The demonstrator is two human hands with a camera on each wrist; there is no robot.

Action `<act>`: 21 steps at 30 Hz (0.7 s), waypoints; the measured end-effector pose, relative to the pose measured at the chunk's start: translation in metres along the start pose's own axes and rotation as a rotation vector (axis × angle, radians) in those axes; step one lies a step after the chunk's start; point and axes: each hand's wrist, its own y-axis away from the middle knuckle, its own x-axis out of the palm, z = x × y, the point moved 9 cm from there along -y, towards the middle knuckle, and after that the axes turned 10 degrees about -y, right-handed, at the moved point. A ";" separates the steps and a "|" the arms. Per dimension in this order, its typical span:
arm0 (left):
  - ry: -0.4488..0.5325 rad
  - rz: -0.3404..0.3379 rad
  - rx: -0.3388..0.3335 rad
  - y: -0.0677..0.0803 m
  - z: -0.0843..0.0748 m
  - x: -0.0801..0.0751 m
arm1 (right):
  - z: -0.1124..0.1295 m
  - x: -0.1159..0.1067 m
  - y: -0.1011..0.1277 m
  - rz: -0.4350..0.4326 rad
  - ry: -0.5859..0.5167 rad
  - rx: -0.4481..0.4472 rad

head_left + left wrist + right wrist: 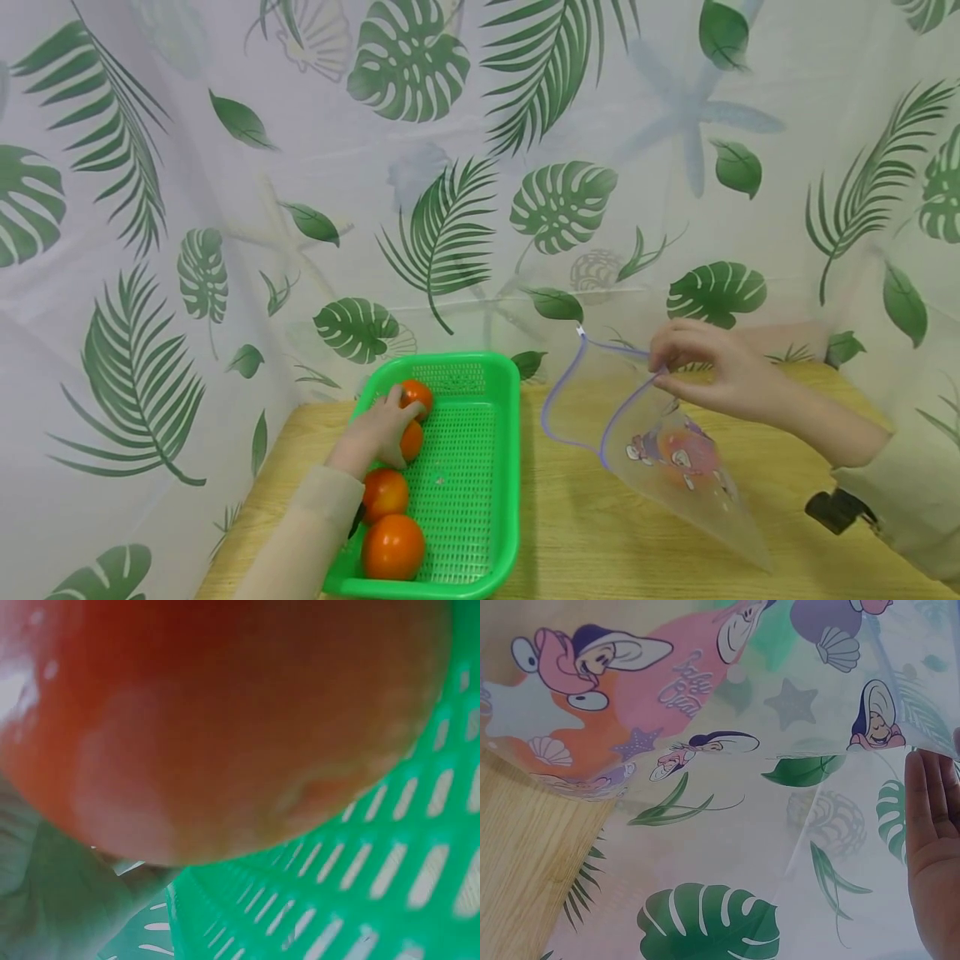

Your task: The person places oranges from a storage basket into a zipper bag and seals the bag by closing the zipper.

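Note:
My left hand [378, 429] reaches into the green basket [512, 467], its fingers and thumb round a tomato [410, 440] that the hand partly covers. Beyond the fingertips, against the far left corner, lies another tomato [417, 397]. Two more tomatoes [393, 547] sit nearer, by my wrist; a smooth orange-red tomato [217, 735] fills much of the left wrist view. With thumb and fingers, my right hand [701, 367] pinches the purple-edged rim of a clear printed zip bag [630, 433]. The bag's mouth gapes toward the basket, and a round orange-red thing [547, 754] shows through its wall.
Basket and bag are over a wooden table [585, 542]. A white cloth with green leaf prints [465, 125] stands behind and on both sides. A white zip slider [581, 332] sits at the bag rim's far corner. Dark straps circle both wrists.

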 end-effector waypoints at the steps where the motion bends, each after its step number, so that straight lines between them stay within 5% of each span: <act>1: 0.002 0.001 0.000 0.000 0.000 0.001 | 0.000 0.000 0.000 -0.001 0.001 -0.002; 21: 0.009 -0.014 0.004 0.004 0.002 0.004 | -0.001 0.003 -0.001 -0.010 -0.014 0.010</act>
